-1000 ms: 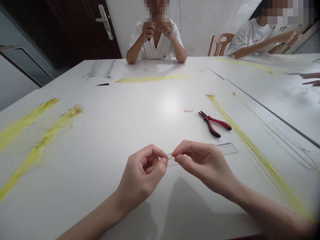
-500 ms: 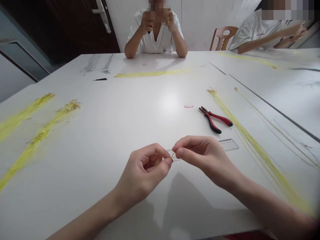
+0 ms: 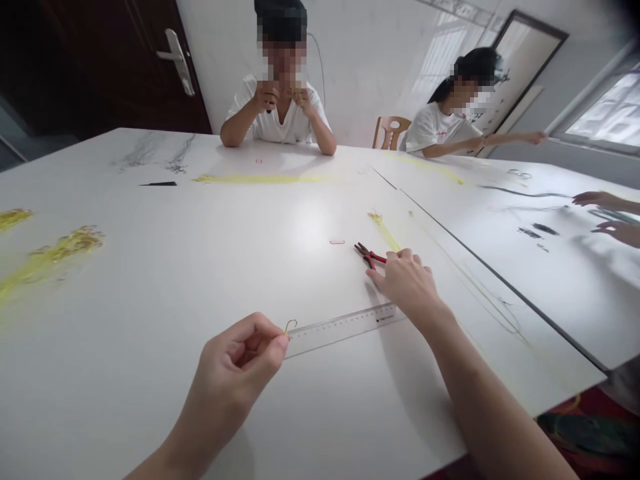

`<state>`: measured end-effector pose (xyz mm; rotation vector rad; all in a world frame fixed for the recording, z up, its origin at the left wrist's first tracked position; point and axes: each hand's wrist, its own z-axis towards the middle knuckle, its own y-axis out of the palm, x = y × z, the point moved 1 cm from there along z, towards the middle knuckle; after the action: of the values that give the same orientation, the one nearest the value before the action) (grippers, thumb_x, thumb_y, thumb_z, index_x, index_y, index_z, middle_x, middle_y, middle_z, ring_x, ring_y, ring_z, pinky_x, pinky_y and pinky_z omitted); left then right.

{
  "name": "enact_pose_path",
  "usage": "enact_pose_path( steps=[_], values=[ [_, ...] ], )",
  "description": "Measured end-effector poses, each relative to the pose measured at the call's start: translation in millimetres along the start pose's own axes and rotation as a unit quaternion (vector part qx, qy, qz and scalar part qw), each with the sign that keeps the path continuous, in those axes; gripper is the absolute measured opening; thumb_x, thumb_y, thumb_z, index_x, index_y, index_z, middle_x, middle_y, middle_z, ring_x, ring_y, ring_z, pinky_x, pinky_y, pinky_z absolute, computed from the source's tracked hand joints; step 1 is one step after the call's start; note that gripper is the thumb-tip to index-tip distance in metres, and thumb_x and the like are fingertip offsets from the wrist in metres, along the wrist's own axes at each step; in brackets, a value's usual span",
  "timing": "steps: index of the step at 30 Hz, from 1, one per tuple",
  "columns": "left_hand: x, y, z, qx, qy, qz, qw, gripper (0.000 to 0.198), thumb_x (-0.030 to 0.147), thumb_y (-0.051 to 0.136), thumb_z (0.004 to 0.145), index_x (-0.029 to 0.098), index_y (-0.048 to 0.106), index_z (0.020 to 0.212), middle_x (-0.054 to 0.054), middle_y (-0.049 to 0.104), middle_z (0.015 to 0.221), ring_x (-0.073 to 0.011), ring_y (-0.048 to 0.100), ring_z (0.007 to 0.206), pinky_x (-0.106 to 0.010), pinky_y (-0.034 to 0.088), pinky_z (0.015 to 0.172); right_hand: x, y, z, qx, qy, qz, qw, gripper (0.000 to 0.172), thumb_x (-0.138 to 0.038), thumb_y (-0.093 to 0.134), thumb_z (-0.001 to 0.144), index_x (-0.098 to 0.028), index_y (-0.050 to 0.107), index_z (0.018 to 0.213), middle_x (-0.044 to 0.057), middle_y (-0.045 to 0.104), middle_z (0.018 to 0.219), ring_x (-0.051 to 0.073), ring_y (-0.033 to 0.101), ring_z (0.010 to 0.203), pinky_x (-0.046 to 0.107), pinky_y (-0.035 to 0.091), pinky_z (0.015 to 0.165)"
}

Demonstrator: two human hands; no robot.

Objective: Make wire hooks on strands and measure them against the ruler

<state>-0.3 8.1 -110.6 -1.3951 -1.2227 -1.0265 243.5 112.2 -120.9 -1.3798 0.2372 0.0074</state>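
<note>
Between thumb and forefinger, my left hand (image 3: 237, 367) pinches a small gold fish hook (image 3: 291, 323), its bend standing up above the fingertips. Just behind it a clear ruler (image 3: 340, 331) lies flat, its left end close to those fingers. My right hand (image 3: 411, 285) is closed over the red and black handles of the pliers (image 3: 369, 255), thumb on one side and fingers on the other. The pliers' jaws point away to the left, and most of the handles are hidden under the hand.
Yellow line bundles with hooks (image 3: 75, 247) lie at the left, with another yellow bundle (image 3: 265, 179) at the back. A black pointed tool (image 3: 159, 183) rests at back left. A dark seam (image 3: 500, 283) crosses the table at right. Two people sit opposite; another person's hands (image 3: 607, 212) enter at right.
My right hand has let go of the hook and moved right and forward onto the pliers. My left hand keeps the hook. The view has tilted up and turned right.
</note>
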Motion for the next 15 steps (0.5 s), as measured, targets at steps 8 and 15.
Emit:
enact_pose_path(
  steps=[8,15],
  values=[
    [0,-0.9,-1,0.018,-0.013,-0.091,0.996,0.022,0.03,0.056,0.08,0.018,0.05,0.062,0.009,0.019,0.05,-0.0041,0.012,0.043,-0.017,0.013,0.039,-45,1,-36,-0.112,-0.295,0.096,0.944,0.035,-0.041,0.056,0.084,-0.023,0.055,0.114,0.008,0.052,0.119,0.021,0.052,0.107,0.035,0.044,0.091],
    [-11,-7.8,4,-0.03,0.02,-0.134,0.99,0.027,0.031,0.057,0.083,0.018,0.046,0.061,0.011,0.024,0.046,-0.0025,0.012,0.039,-0.014,0.017,0.035,-68,16,-75,-0.078,-0.483,0.082,0.868,0.029,-0.03,0.068,0.076,-0.02,0.06,0.101,0.006,0.059,0.098,0.018,0.055,0.085,0.035,0.05,0.074]
  ],
)
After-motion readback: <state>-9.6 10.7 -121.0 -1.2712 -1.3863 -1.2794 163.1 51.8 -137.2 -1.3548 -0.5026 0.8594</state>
